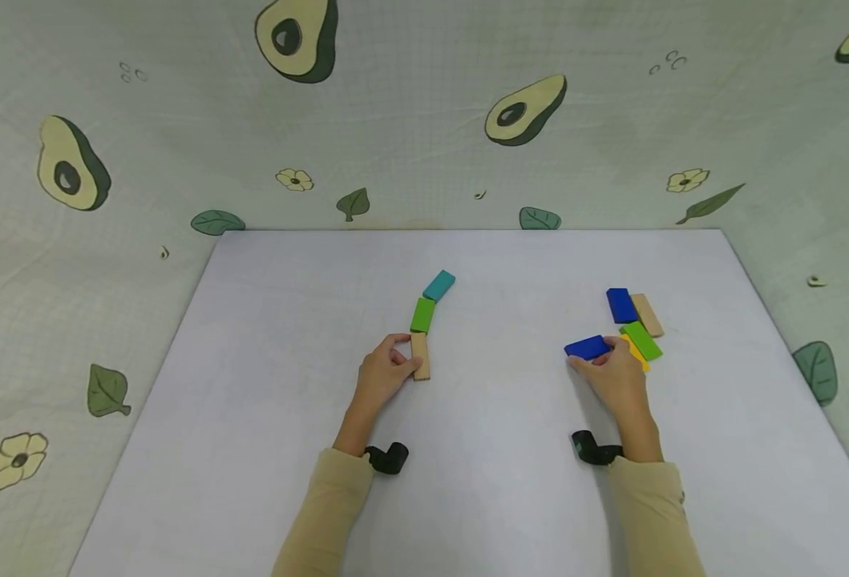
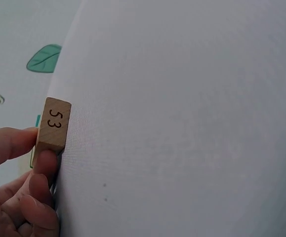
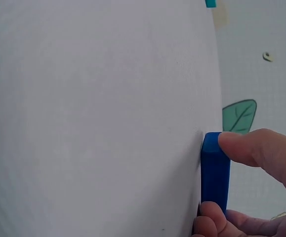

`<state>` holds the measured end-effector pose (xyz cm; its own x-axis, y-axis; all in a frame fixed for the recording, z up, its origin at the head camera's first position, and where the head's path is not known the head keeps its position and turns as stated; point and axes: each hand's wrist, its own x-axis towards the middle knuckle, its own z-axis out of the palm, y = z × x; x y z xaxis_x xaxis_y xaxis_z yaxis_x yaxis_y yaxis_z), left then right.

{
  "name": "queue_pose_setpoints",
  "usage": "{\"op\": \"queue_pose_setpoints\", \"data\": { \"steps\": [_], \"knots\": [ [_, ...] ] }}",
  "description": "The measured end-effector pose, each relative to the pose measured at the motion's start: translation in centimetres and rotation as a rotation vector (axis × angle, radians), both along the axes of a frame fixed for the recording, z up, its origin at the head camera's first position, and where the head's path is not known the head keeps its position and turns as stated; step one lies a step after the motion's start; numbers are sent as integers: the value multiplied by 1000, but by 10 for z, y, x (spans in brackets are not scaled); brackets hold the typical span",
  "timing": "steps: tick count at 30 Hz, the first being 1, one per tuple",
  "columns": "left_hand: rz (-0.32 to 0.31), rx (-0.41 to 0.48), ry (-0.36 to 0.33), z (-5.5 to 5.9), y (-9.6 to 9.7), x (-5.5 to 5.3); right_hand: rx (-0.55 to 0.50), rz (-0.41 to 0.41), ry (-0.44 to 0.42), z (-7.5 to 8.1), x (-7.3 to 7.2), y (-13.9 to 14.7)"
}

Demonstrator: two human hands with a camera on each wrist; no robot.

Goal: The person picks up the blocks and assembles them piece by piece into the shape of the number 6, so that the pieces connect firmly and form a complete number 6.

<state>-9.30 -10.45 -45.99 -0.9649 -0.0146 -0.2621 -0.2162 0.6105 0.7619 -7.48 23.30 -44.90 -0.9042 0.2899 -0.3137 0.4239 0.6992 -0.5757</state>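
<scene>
My left hand [image 1: 384, 375] pinches a plain wooden block [image 1: 420, 357] between thumb and fingers; its end, marked 53, faces the left wrist view. That block is the near end of a curved line, with a green block [image 1: 422, 315] beyond it and a teal block [image 1: 439, 285] angled off to the right at the far end. On the right side, my right hand [image 1: 617, 381] holds a blue block [image 1: 586, 347] by its ends, thumb on one and fingers on the other. A yellow block [image 1: 635, 353] is partly hidden behind the right hand.
Just beyond the right hand lie another green block [image 1: 641, 341], a second blue block [image 1: 622, 305] and a second wooden block [image 1: 648, 315], close together. All rest on a white table [image 1: 496, 481]. An avocado-print cloth [image 1: 410, 144] hangs behind it.
</scene>
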Motion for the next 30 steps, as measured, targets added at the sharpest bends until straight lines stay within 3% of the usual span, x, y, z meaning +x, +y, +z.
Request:
{"op": "queue_pose_setpoints", "data": {
  "steps": [12, 30],
  "knots": [
    [-4, 8, 4, -2, 0, 2, -30, 41, -5, 6, 4, -18],
    [-25, -9, -17, -2, -4, -1, 11, 262, 30, 7, 24, -94]
  ]
}}
